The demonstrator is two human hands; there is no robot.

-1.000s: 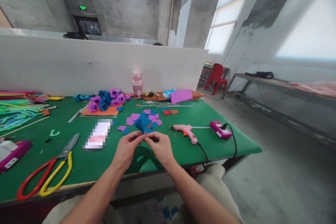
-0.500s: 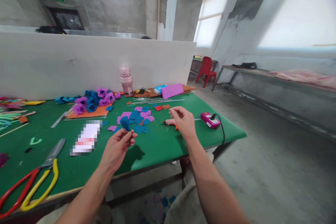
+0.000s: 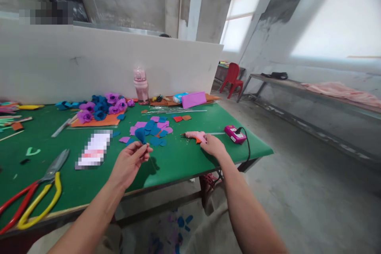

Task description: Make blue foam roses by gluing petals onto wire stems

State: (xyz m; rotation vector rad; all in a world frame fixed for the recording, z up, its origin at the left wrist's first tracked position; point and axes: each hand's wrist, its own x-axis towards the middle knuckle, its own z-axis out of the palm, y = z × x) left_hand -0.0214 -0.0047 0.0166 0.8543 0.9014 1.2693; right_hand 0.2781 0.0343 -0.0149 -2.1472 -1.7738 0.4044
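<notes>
Between the fingertips of my left hand [image 3: 133, 160] is a blue paper petal piece [image 3: 140, 135], raised above the front of the green table [image 3: 172, 166]. My right hand [image 3: 213, 145] has its fingers at the handle of a pink glue gun [image 3: 195, 135], which lies on its side with its nozzle to the left. Purple and blue cut petals [image 3: 153, 127] are scattered just behind my left hand. Right of the glue gun is a magenta box [image 3: 235, 134] with a black cord plugged in.
Large scissors [image 3: 49, 184] with red and yellow handles lie at the left. Finished purple and blue flowers [image 3: 102, 107] rest on orange sheets. A pink bottle [image 3: 141, 86] stands by the white partition [image 3: 104, 61]. Further right is a red chair [image 3: 233, 78].
My right hand has come down and to the right, from above the glue gun to its handle. My left hand still holds the blue piece. The view has shifted slightly.
</notes>
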